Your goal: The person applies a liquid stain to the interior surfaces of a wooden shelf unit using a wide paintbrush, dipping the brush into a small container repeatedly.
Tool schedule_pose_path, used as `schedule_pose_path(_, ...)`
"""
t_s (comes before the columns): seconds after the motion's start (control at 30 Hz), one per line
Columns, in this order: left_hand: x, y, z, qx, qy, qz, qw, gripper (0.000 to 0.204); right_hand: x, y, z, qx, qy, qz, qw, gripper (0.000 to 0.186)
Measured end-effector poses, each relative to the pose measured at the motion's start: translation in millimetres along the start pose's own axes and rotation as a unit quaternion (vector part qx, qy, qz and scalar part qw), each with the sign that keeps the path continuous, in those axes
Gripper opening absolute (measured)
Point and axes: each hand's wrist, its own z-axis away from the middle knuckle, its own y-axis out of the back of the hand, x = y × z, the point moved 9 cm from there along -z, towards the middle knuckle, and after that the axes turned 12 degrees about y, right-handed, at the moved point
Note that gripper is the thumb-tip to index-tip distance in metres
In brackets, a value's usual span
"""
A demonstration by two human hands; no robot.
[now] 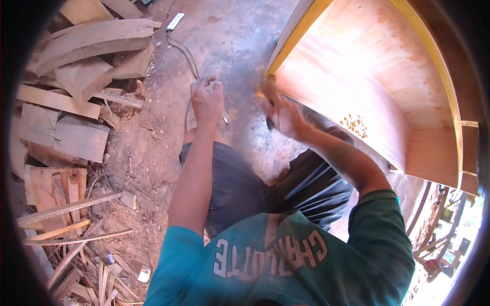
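My left hand (206,97) is raised over my left knee, fingers curled together beside a dark cord (181,46); what is in them, if anything, is too small to make out. My right hand (286,117) grips a handled tool (270,92), blurred, with a dark part below the fingers. The tool reaches the lower front corner of a curved plywood cabinet (347,76) with yellowish edging, at the right. A cluster of orange-brown specks shows on the cabinet's inner panel. A small pale piece (225,120) lies on the floor (240,46) right of my left hand.
A white power strip (175,21) lies at the top on the floor. Stacked offcut boards (92,46) and thin strips (76,229) with shavings fill the left side. My bent legs are below my hands. Wooden pieces stand in bright light at the lower right.
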Motion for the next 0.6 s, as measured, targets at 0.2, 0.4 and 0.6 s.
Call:
schedule_pose_path(0.2, -7.0, -3.8, -1.9, 0.000, 0.032, 0.014, 0.999, 0.032, 8.8, -5.1, 2.2, -0.105, 0.026, 0.101, 0.989, 0.015)
schedule_pose_path(0.4, -24.7, 4.8, -15.1, 0.006, 0.034, -0.006, 0.999, 0.030, -82.6, 175.4, 19.0, 0.201, 0.095, 0.136, 0.965, 0.021)
schedule_pose_path(0.6, -21.3, 15.4, -20.9, 0.029, -0.014, -0.011, 0.999, 0.029, -99.7, 172.9, 30.0, 0.202, 0.150, 0.163, 0.954, 0.032)
